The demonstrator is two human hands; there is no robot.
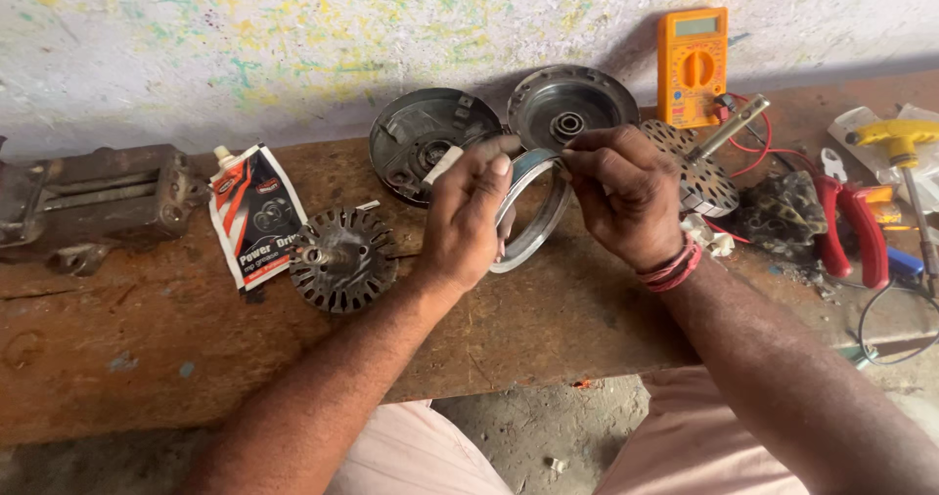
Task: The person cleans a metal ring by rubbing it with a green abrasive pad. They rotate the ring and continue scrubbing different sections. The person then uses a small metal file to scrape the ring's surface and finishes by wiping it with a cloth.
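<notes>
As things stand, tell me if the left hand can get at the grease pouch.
Probably yes: the grease pouch lies left of the left hand, with only the slotted rotor beside that path.

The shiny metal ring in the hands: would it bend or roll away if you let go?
The metal ring looks thin but rigid, so probably stiff and fairly light. The left hand and right hand hold it tilted on edge; being round, it might roll or flop flat on the wooden bench.

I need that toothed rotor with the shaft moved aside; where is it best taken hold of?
Take the rotor by its short central shaft, coming from above: it lies flat on the bench with the shaft upright. The slotted rim looks sharp and offers a poorer grip.
</notes>
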